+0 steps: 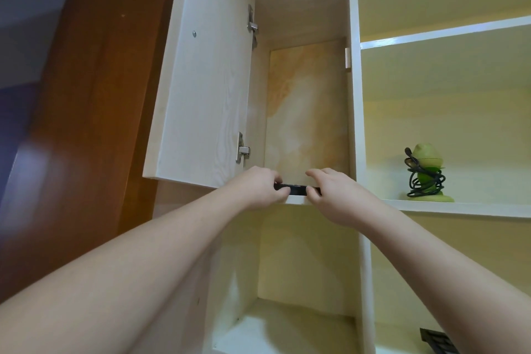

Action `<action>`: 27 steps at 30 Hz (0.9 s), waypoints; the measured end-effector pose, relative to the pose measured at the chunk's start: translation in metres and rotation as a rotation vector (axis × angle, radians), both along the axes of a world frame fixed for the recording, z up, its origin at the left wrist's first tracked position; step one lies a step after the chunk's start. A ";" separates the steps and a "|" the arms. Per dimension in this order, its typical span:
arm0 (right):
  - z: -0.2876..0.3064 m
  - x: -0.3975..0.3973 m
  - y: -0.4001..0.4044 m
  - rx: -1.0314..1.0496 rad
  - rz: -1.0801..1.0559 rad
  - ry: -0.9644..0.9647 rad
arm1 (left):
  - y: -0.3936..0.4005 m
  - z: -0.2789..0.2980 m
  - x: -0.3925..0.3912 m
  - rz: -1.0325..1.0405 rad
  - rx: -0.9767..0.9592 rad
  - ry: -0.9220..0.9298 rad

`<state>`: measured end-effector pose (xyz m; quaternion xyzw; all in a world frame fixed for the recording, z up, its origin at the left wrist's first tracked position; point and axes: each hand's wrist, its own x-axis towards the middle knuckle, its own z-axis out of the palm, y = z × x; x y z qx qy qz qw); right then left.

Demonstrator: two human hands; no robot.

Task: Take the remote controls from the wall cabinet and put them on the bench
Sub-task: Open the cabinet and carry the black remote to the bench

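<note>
A dark remote control (296, 189) is gripped at both ends at the front lip of the wall cabinet (304, 100), whose door (201, 80) is swung open to the left. The left hand (258, 187) is closed on the remote's left end, thumb under and fingers (274, 176) curled over the top; the right hand (334, 197) is clamped on the right end in the same way. Only the narrow front edge of the remote is seen, so whether one or several are held cannot be told. The step in hand is judged to be the lift-out from the cabinet shelf (297, 199); next, the remote would need to be drawn clear of the lip, lowered and carried to the bench, which is not in view. To the right, an open shelf (474, 207) is occupied by a green object wound with black cable (425, 175). A lower compartment (287, 322) is seen beneath the hands, and a dark slotted item (436, 340) is cut off at the bottom right edge. A brown wooden panel (94, 109) is seen at the left, blurred.
</note>
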<state>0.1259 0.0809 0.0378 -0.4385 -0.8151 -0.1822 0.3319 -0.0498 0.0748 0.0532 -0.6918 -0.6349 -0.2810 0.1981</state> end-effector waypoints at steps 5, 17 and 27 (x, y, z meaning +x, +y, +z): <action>0.012 0.000 -0.001 -0.089 0.068 0.090 | -0.005 0.003 -0.002 0.007 -0.014 0.081; 0.026 -0.008 0.017 -0.136 0.016 0.131 | -0.018 0.013 -0.002 0.182 -0.052 0.326; 0.028 -0.026 0.028 -0.172 -0.260 -0.184 | -0.013 0.009 -0.009 0.184 0.058 0.400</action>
